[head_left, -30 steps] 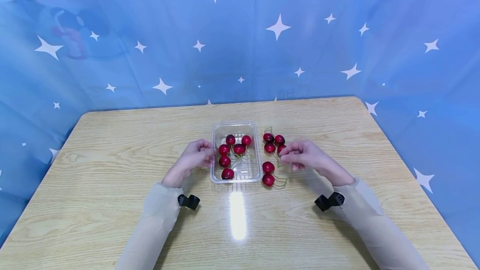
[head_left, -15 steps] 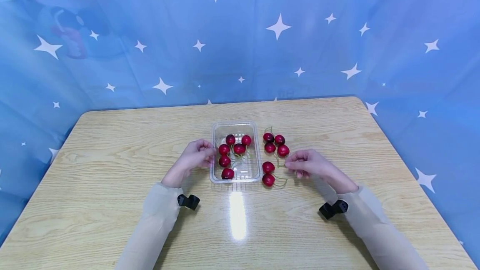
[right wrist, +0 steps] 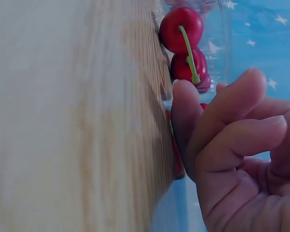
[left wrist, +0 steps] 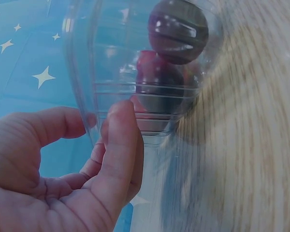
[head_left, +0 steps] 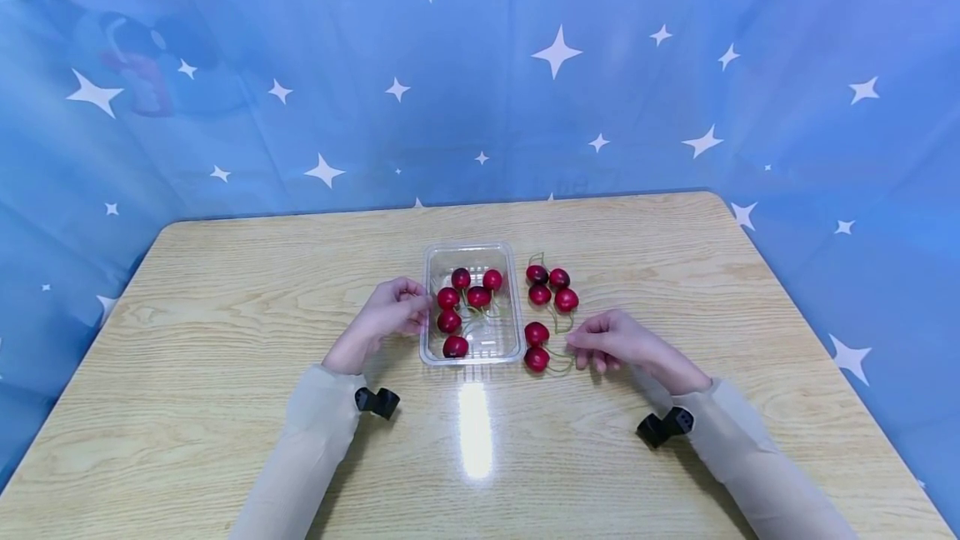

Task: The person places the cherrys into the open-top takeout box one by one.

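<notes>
Left of centre in the head view, the left hand (head_left: 390,312) curls its grip against the left wall of the clear tray (head_left: 472,252), which holds six cherries (head_left: 478,297) at mid-frame on the desk (head_left: 225,290). Right of the tray lie six loose cherries (head_left: 566,300). Further right, the right hand (head_left: 611,340) rests on the desk, its fingers (right wrist: 186,113) loosely bent, holding nothing, their tips close to the nearest cherry's (head_left: 536,359) stem.

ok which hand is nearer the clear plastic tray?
Left. The left hand touches the clear plastic tray at its left wall. The right hand is off to the tray's right, beyond the loose cherries on the table.
</notes>
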A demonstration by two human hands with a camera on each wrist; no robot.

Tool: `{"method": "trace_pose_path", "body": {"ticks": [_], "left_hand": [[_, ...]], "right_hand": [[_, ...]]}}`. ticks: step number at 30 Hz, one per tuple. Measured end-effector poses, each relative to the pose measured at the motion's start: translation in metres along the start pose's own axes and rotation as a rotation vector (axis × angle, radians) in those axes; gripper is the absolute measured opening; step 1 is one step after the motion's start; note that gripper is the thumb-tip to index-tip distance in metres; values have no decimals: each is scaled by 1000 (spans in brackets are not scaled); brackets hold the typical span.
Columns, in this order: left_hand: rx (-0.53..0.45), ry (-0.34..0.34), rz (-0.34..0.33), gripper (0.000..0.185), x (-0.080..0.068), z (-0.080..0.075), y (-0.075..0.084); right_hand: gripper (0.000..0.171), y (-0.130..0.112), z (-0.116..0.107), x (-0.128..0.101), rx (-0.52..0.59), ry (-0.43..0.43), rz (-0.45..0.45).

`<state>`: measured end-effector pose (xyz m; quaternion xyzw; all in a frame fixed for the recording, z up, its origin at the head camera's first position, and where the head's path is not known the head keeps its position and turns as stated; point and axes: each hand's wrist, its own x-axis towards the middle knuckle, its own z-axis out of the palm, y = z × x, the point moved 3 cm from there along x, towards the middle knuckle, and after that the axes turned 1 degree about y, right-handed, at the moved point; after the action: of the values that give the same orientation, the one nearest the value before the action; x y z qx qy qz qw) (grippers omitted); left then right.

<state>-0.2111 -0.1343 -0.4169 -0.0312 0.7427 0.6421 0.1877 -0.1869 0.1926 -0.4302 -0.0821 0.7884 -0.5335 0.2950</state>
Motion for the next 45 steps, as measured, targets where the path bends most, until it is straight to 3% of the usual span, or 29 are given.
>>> {"method": "trace_pose_path", "body": {"ticks": [11, 33, 45], "left_hand": [[9, 6, -9, 16, 0, 0, 1], [8, 9, -14, 16, 0, 0, 1], [11, 12, -11, 16, -1, 0, 1]], "right_hand": [[32, 0, 9, 2, -37, -56, -1], [28, 1, 14, 0, 28, -144, -48], [31, -7, 9, -6, 26, -115, -57]]}}
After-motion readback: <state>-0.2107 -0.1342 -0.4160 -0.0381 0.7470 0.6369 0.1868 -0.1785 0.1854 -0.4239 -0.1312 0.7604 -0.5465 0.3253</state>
